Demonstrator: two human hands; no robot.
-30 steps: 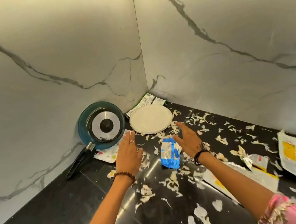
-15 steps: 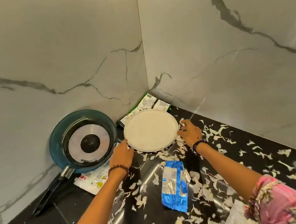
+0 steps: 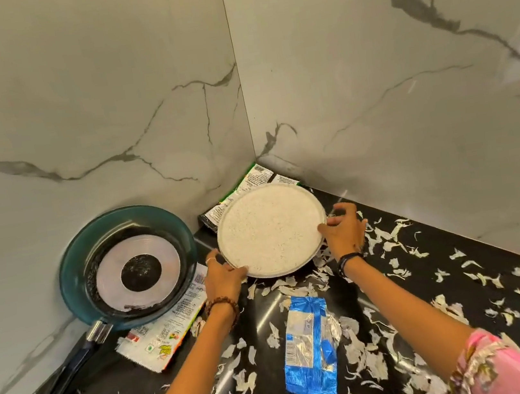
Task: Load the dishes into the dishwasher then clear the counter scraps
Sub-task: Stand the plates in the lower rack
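plate: now tilted up off counter | left hand grips rim | right hand grips rim

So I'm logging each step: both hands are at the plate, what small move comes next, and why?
Probably lift the plate straight up: the left hand grips its near rim, the right hand its far side, and it needs to reach the dishwasher.

Soft even light; glare streaks the black counter (edges bow, slightly soft).
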